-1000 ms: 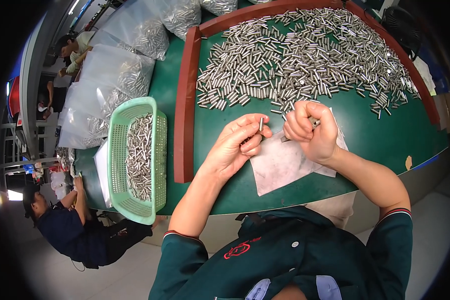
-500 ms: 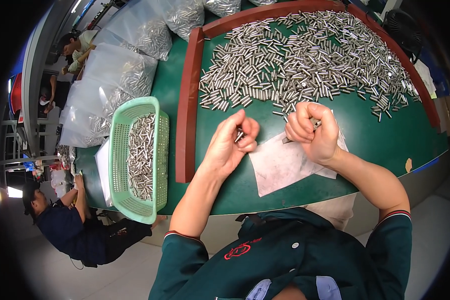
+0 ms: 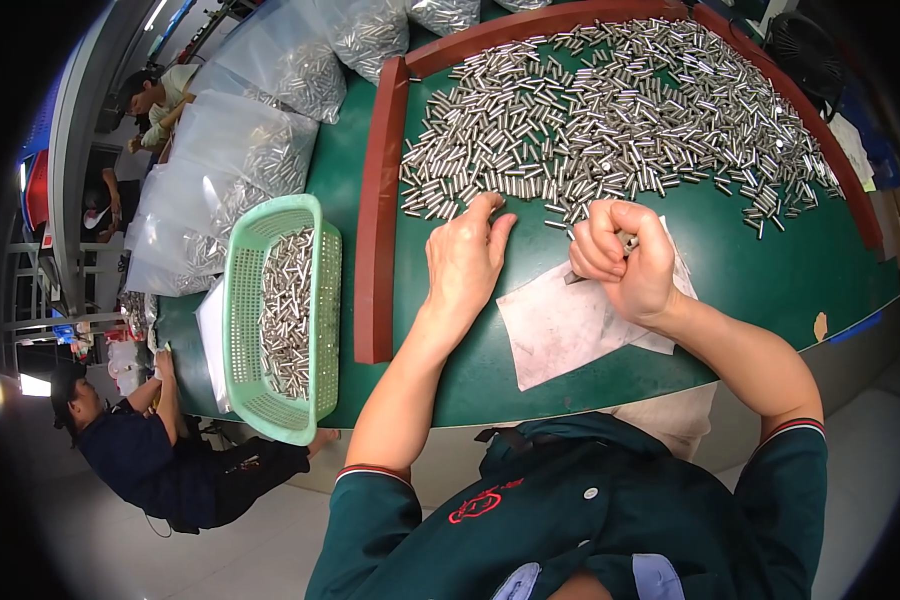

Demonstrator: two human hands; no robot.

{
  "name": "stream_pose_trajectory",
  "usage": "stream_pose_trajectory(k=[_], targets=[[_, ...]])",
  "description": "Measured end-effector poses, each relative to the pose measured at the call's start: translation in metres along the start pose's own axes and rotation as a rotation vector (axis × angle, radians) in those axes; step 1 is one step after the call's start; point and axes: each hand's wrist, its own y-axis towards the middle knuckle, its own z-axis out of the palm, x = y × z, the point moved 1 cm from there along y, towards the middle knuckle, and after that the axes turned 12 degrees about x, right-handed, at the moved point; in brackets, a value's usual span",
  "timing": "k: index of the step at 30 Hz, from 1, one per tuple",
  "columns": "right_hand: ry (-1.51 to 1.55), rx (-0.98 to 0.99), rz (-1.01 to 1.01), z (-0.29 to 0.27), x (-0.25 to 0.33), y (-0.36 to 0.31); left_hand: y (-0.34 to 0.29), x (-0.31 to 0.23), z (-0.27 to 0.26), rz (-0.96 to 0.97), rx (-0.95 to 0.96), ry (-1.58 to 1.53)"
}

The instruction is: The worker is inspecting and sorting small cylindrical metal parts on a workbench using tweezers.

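Note:
My left hand (image 3: 464, 254) is palm down at the near edge of a wide spread of short, shiny metal pins (image 3: 620, 110). Its thumb stands apart from the index finger; the other fingers are mostly hidden under the hand. To its right my right hand (image 3: 625, 262) is closed in a fist above a smudged white paper sheet (image 3: 555, 335). A bit of grey metal (image 3: 573, 278) sticks out below the fist, and more metal shows between thumb and fingers. The fingers hide most of the piece.
A dark red wooden frame (image 3: 375, 230) borders the pins on the green table (image 3: 760, 290). At left stands a green plastic basket (image 3: 232, 340) of pins, beside clear bags (image 3: 270, 150) of pins. A black fan (image 3: 808, 60) stands far right. A person (image 3: 155, 460) works at the left.
My left hand has turned palm down and moved forward to the edge of the pins; the metal that showed in its fingers is out of sight. My right fist has barely moved.

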Motion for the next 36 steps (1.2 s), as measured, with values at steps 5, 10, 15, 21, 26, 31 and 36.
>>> stream_pose_trajectory(k=[5,10,15,21,26,31,36], targets=[[-0.005,-0.018,0.011,0.001,0.001,0.000,-0.003,0.001,0.001,0.047,0.011,0.040],[-0.002,-0.021,0.013,0.000,0.001,-0.001,-0.010,-0.001,0.001,-0.151,0.266,-1.077],[0.008,-0.023,0.018,-0.002,0.000,-0.001,-0.018,-0.007,-0.007,-0.222,0.583,-1.640],[-0.009,-0.040,0.026,-0.001,0.002,0.001,-0.035,-0.034,-0.005,0.100,0.390,-0.648],[-0.012,-0.025,0.018,-0.003,0.001,0.000,-0.036,-0.031,0.003,0.232,0.390,-0.419],[-0.016,-0.011,0.003,-0.003,0.000,-0.001,-0.037,-0.026,-0.008,0.224,0.365,-0.151],[-0.036,0.006,-0.002,0.000,0.003,-0.004,-0.038,-0.026,-0.005,0.234,0.378,-0.063]])
